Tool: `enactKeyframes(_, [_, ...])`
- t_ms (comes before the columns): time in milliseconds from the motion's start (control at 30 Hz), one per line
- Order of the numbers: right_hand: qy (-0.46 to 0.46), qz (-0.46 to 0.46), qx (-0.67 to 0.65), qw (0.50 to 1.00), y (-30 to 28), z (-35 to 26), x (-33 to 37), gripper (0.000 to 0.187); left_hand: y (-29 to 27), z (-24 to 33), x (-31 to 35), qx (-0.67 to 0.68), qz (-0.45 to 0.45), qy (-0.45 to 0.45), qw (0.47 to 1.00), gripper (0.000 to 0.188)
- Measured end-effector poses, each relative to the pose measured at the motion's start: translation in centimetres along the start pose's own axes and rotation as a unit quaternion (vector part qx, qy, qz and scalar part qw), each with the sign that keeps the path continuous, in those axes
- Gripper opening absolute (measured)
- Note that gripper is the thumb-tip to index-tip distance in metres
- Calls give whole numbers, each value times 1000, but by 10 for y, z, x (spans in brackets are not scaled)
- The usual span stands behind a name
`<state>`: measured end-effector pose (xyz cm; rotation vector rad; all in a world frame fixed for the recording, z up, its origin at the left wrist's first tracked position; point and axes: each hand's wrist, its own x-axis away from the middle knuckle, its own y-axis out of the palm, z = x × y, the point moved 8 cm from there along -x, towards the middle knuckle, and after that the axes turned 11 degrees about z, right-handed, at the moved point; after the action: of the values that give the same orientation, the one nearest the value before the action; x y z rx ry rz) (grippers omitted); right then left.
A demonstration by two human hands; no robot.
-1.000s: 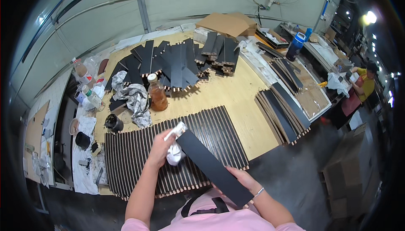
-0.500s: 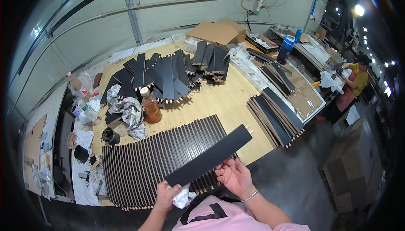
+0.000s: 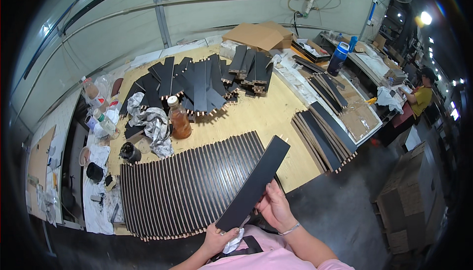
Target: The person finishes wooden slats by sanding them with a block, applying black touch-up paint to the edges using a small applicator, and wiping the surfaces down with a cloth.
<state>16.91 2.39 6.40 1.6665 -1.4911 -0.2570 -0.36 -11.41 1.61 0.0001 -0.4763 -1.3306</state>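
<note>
A long black wooden board (image 3: 253,183) with light dowel pegs at its far end slants up in front of me. My left hand (image 3: 217,240) grips its near end, and a crumpled white cloth (image 3: 234,243) is bunched there too. My right hand (image 3: 276,208) is closed on the board's right edge, its fingertips partly hidden behind it. Below and left of the board, a row of many dark pegged boards (image 3: 182,191) stands on edge, packed side by side on the pale wooden table (image 3: 251,117).
Behind the row stand an amber bottle (image 3: 179,119), a stained rag (image 3: 152,127) and a black cup (image 3: 130,152). Loose black boards (image 3: 197,85) are heaped farther back. More boards (image 3: 322,139) lie at the table's right edge. A co-worker (image 3: 419,100) stands far right, beyond stacked cartons (image 3: 411,196).
The held board has swung steeper, its near end moving right and toward me with my left hand. My right hand has closed on the board's edge.
</note>
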Motion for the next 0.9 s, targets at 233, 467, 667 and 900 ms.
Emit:
enactKeyframes(233, [43, 88, -79, 992, -27, 12, -30, 58, 61, 89, 14, -402, -30, 461, 790, 55])
enactKeyframes(467, [80, -5, -114, 990, -10, -21, -22, 65, 31, 165, -21, -287, 43, 409, 865, 56])
enactKeyframes(667, [114, -74, -28, 990, -12, 13, -39, 71, 122, 134, 16, -431, -131, 523, 724, 51])
enactKeyframes(900, [91, 58, 7, 994, -26, 32, -31, 42, 105, 161, -70, -401, 79, 553, 726, 31])
